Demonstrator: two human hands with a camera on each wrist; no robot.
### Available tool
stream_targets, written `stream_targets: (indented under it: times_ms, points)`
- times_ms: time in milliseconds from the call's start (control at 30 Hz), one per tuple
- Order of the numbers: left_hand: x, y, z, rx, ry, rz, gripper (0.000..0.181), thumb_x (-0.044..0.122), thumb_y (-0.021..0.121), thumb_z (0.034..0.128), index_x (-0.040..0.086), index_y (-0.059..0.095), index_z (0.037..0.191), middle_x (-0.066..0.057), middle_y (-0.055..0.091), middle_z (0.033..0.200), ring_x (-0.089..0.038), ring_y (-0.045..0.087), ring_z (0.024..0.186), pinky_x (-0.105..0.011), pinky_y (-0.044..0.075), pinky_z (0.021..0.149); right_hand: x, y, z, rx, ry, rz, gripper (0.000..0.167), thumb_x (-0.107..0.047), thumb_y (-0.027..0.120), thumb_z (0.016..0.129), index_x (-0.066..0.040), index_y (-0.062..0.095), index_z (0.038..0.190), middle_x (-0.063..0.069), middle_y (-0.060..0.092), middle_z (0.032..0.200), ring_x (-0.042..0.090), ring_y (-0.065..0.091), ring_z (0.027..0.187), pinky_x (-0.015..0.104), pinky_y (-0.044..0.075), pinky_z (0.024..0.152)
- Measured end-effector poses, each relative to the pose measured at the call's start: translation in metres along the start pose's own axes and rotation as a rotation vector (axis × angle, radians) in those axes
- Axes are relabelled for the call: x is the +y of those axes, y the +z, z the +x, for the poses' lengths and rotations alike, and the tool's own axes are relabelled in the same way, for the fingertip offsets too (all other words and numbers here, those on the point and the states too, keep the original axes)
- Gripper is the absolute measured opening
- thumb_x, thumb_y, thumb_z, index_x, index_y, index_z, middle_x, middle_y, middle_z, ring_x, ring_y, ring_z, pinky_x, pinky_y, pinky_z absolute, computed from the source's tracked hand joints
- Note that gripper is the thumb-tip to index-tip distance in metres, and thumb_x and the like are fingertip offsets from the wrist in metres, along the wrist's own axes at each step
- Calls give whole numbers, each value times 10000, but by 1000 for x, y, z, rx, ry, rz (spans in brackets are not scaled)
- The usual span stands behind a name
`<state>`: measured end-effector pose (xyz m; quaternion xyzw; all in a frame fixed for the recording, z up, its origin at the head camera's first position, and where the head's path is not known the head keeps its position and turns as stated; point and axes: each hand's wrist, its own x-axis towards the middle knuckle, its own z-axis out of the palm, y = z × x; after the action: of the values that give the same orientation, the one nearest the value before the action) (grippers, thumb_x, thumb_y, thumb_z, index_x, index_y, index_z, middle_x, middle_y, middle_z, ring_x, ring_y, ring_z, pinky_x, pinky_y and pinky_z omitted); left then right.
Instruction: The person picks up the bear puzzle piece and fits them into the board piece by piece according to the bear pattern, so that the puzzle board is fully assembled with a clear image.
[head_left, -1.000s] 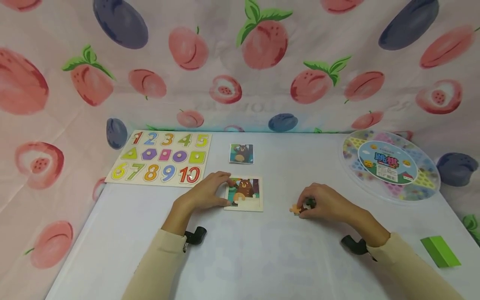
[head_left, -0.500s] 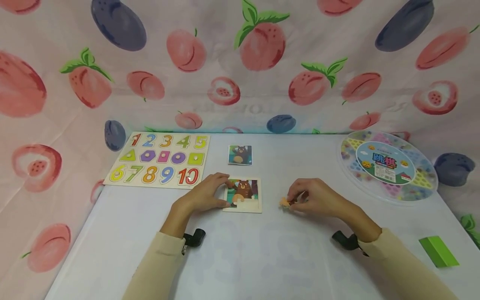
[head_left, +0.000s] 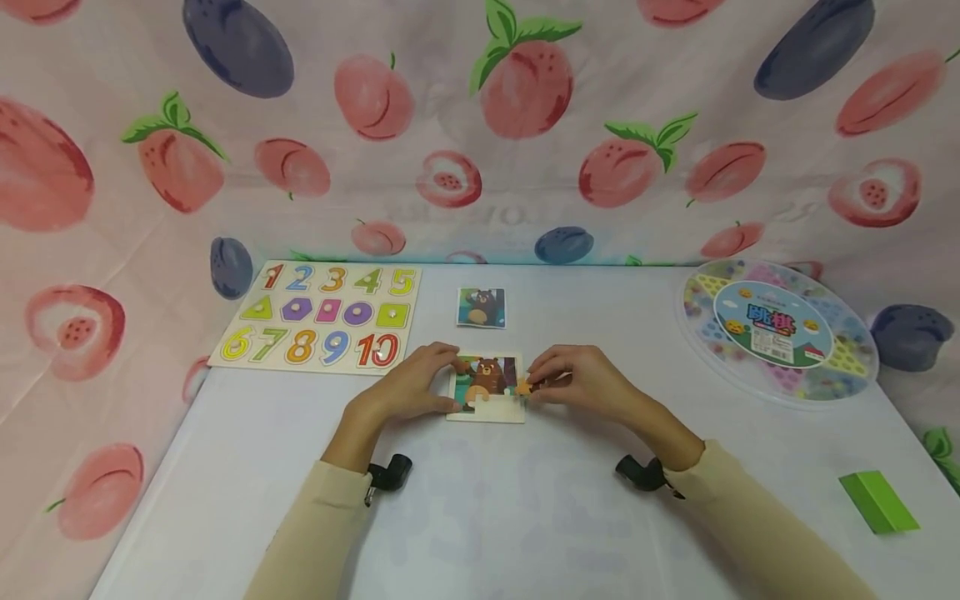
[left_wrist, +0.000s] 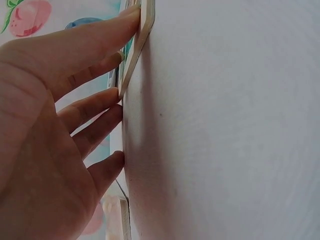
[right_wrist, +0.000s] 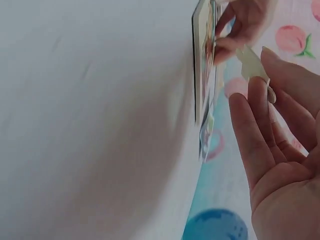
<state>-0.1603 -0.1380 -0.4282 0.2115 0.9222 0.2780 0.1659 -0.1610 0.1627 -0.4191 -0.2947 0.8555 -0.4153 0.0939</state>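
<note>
A small framed bear jigsaw puzzle (head_left: 500,410) lies on the white table, its lower right part showing bare wood. My left hand (head_left: 405,385) rests at its left side, thumb and index finger touching the frame; the other fingers (left_wrist: 102,125) are spread in the left wrist view. At the puzzle's right edge, my right hand (head_left: 588,382) pinches a puzzle piece (head_left: 522,387) between thumb and fingers. In the right wrist view the plain back of this piece (right_wrist: 251,64) shows, held off the board and tilted.
Behind the puzzle lies a bear picture card (head_left: 482,308). A number and shape board (head_left: 322,317) is at the back left. A round, clear game box (head_left: 780,333) stands at the back right, with a green block (head_left: 879,502) nearer the front. Fruit-patterned cloth (head_left: 517,192) hangs behind.
My right hand has lifted the puzzle piece from the table and carried it left to the puzzle's right edge. The left hand has stayed at the frame.
</note>
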Motion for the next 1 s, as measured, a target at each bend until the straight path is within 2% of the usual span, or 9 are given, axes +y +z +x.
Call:
stream_targets:
  times_ms: [300, 567, 733, 1000]
  points:
    - [-1, 1, 1, -4, 10, -16, 509, 280, 822, 853, 157, 647, 1315, -112, 429, 1607, -341, 356, 1527, -524, 310, 1266, -9, 17, 15, -62, 0, 73, 207, -96, 839, 824, -48, 808, 1023, 101, 748, 1117, 263, 709, 1059, 239, 629, 826]
    - [-1, 0, 0, -6, -10, -22, 495, 275, 818, 856, 170, 648, 1309, -98, 421, 1615, -331, 342, 1539, -527, 303, 1270, -11, 29, 23, -78, -28, 55, 224, -98, 839, 825, -49, 807, 1041, 98, 752, 1125, 261, 704, 1077, 224, 625, 830]
    - [-1, 0, 0, -5, -10, -31, 482, 267, 817, 855, 169, 652, 1298, -105, 425, 1612, -329, 344, 1537, -530, 299, 1272, -11, 36, 26, -72, -31, 13, 217, -130, 847, 822, -77, 815, 1030, 58, 768, 1095, 217, 710, 1055, 199, 608, 817]
    - [-2, -1, 0, -12, -3, -27, 495, 273, 812, 858, 172, 643, 1313, -106, 422, 1612, -333, 343, 1537, -528, 297, 1273, -12, 44, 26, -97, -17, 5, 232, -185, 846, 833, -94, 805, 1042, 34, 766, 1076, 101, 682, 911, 182, 585, 764]
